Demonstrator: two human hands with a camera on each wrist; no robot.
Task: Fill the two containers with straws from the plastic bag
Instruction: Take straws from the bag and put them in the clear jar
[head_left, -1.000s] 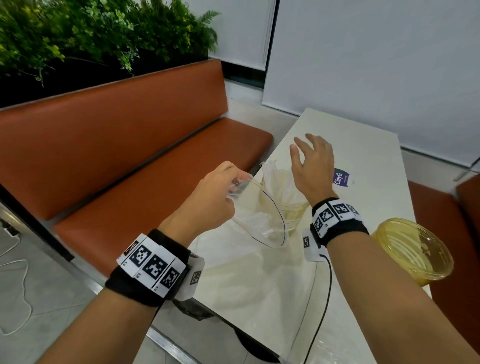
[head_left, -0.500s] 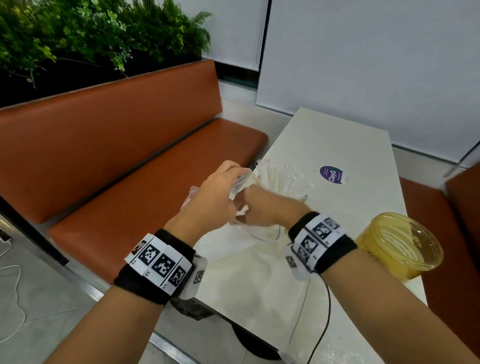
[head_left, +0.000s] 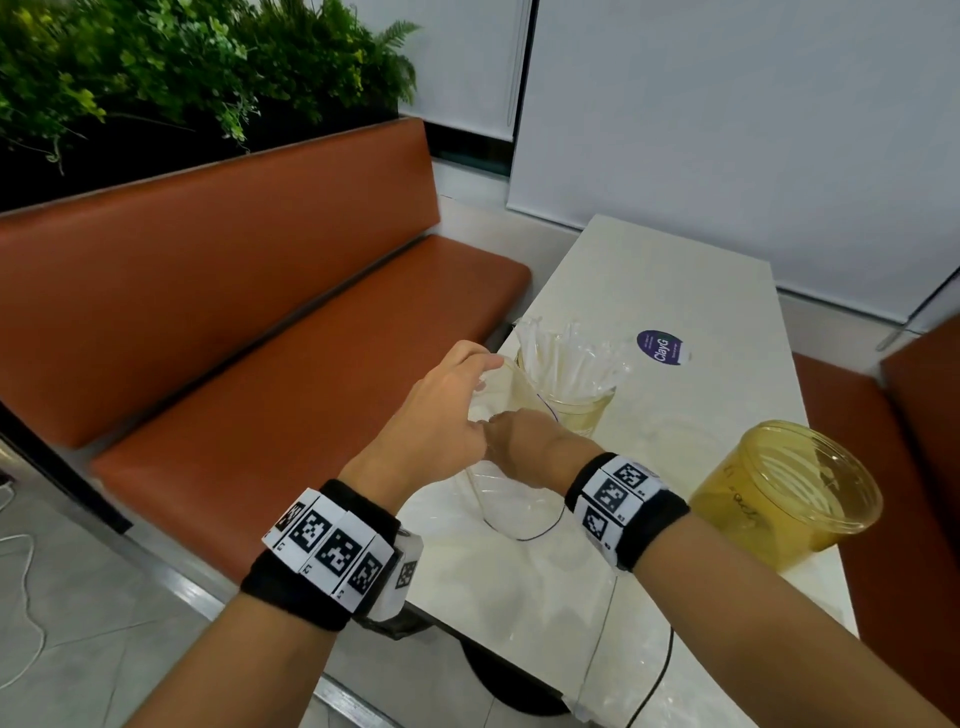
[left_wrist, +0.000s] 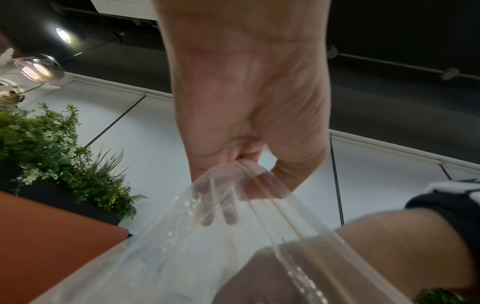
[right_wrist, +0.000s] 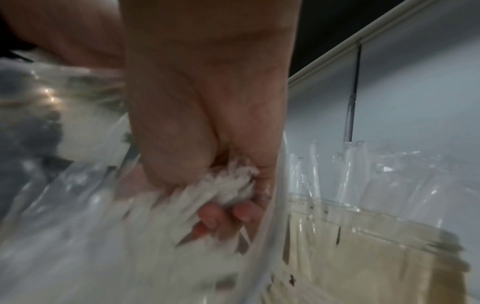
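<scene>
A clear plastic bag (head_left: 511, 499) hangs open over the white table (head_left: 675, 270). My left hand (head_left: 447, 415) pinches its upper rim (left_wrist: 241, 174) and holds it up. Inside the bag, my right hand (head_left: 524, 441) grips a bundle of wrapped straws (right_wrist: 228, 185), fingers curled round them. Just behind stands a yellowish clear container (head_left: 569, 400) packed with upright wrapped straws (head_left: 561, 353). A second yellowish container (head_left: 784, 488) stands at the table's right edge with nothing visible inside.
An orange bench (head_left: 260, 322) runs along the left with plants (head_left: 182, 67) behind it. A round purple sticker (head_left: 660, 347) lies on the table past the containers. A black cable (head_left: 654, 670) trails from my right wrist over the near table edge.
My right hand left the far container, came back and went down into the bag, where it now grips straws. My left hand kept holding the bag's rim.
</scene>
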